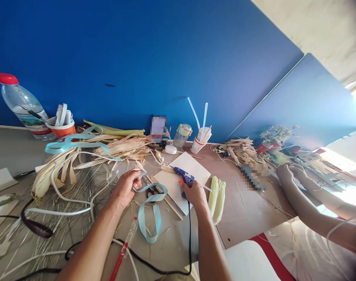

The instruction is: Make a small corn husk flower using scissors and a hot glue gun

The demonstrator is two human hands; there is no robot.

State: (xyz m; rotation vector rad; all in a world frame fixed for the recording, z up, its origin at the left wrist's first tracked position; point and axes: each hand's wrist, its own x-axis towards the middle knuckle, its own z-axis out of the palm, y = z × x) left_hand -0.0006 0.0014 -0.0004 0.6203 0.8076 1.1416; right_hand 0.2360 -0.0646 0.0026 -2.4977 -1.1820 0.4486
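- On the table [236, 220] before me: my right hand [194, 193] is wrapped around the grip of a blue glue gun [183, 177], held above a white sheet [197, 166]; any lettering on it too small to read.
- My left hand [126, 189], fingers pinched together, holds a light-blue ribbon [156, 198]; its rest trails in a loop between my arms.
- Far left, red-capped bottle [34, 121]: picture label with red band, text unreadable.
- Just beside it, orange-and-white cup [64, 130]: white rolls [61, 115] and a dark pen [31, 112] in it.
- Back middle, upright screen [158, 128]: pixelated, can't read.
- Lidded clear jar [181, 138]: contents can't tell.
- Right of that, tilted paper cup [196, 147]: red marking, illegible; straws [205, 117] standing in it.
- Further right, red cup [263, 148] near pale flowers [278, 134].
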